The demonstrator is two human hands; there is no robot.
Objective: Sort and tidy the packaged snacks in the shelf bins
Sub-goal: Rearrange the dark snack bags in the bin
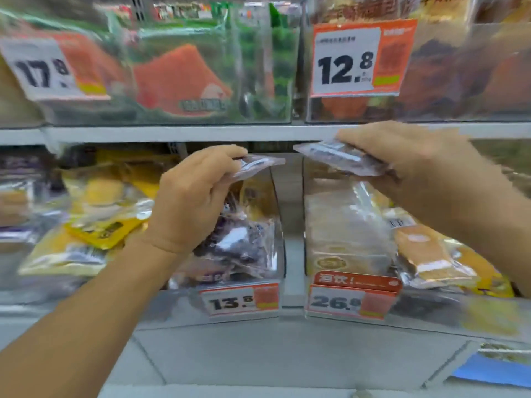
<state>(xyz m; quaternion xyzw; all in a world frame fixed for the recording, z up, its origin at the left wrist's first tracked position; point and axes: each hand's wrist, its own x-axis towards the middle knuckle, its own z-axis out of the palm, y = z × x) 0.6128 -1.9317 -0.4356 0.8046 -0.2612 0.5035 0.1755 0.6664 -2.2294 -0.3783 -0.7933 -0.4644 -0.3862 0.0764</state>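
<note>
Shelf bins [280,219]: clear, glossy rigid plastic.
Snack packets [244,242]: transparent film, shiny, crinkled.
Yellow packets [100,225]: glossy plastic wrap.
Price tags [356,58]: printed paper, matt, in clear sleeves.
Shelf edge [172,133]: smooth, pale, painted-looking finish.

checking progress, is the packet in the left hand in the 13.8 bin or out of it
Out. The left hand pinches the packet by its top edge, above the 13.8 bin.
</note>
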